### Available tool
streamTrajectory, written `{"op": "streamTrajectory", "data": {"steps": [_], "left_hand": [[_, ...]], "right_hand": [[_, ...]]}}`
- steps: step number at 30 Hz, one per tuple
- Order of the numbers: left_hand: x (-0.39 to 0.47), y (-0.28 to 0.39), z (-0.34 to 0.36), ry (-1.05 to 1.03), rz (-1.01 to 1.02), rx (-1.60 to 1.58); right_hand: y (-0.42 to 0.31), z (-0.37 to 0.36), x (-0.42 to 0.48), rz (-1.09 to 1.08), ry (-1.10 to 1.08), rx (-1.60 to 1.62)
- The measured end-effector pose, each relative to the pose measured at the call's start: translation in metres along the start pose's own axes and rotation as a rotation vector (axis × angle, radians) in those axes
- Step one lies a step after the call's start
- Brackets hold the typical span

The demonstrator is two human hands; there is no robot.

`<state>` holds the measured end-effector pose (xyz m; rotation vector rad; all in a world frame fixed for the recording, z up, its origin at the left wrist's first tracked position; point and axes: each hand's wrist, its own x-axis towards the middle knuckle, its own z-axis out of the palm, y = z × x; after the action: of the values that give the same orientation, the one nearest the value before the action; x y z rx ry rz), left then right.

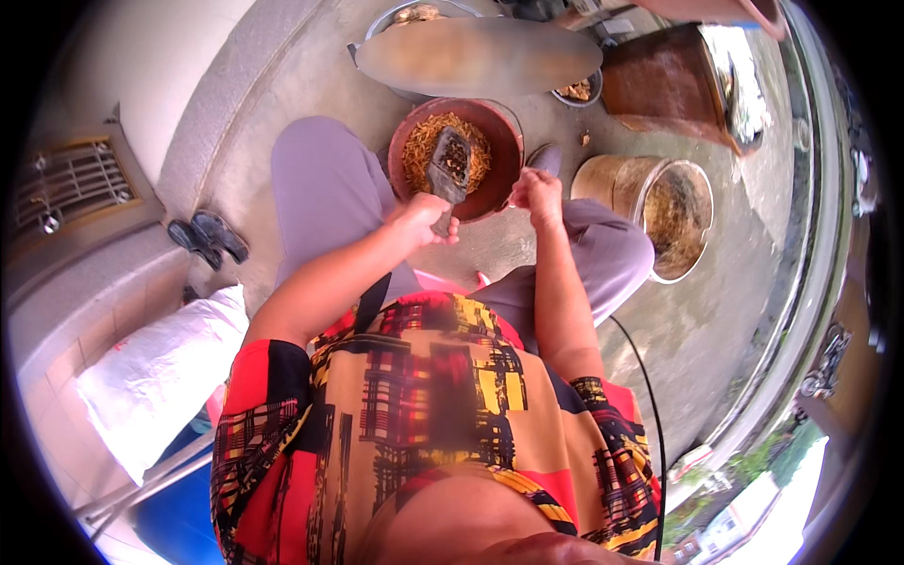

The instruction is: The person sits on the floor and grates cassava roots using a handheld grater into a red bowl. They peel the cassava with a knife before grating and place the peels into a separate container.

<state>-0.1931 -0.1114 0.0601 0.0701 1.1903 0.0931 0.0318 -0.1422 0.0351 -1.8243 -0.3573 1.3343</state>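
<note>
My left hand (426, 215) grips the narrow handle of a dark, worn, paddle-shaped tool (443, 185). The tool's broad end lies over a reddish-brown bucket (401, 145), and dark and orange bits show on its face. Thin orange-brown shreds (420, 141) fill the bottom of the bucket. With curled fingers, my right hand (539, 195) is at the bucket's right rim, close to the lower end of its wire handle (521, 127). Whether those fingers hold the rim, the handle or something small is hidden. The bucket stands on the floor between my knees.
A stained, pale tub (614, 185) lies tipped at the right. Beyond the bucket are a basin (381, 21) with pale chunks, a small bowl (599, 88) of pieces and a brown container (657, 78). Dark slippers (219, 233) and a white sack (166, 374) are at left.
</note>
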Motion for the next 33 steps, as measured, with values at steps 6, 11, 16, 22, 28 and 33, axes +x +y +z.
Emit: {"op": "streamTrajectory", "data": {"steps": [6, 11, 16, 22, 28, 33], "left_hand": [[-0.043, 0.016, -0.038, -0.125, 0.019, -0.114], [-0.062, 0.018, -0.051, -0.228, 0.069, -0.095], [-0.078, 0.009, -0.032, -0.175, 0.095, -0.095], [-0.078, -0.004, -0.011, -0.173, 0.020, -0.080], [-0.067, -0.013, 0.004, -0.082, 0.005, -0.008], [-0.049, -0.008, 0.010, -0.063, -0.054, 0.030]], "right_hand": [[0.000, -0.004, 0.000, -0.002, 0.057, 0.074], [0.000, 0.001, -0.008, 0.006, 0.039, 0.048], [-0.007, -0.007, -0.010, -0.042, 0.052, 0.075], [-0.015, -0.007, -0.010, -0.081, 0.022, 0.128], [-0.009, 0.006, -0.009, -0.107, -0.055, 0.110], [-0.009, 0.014, -0.003, -0.075, -0.079, 0.069]]}}
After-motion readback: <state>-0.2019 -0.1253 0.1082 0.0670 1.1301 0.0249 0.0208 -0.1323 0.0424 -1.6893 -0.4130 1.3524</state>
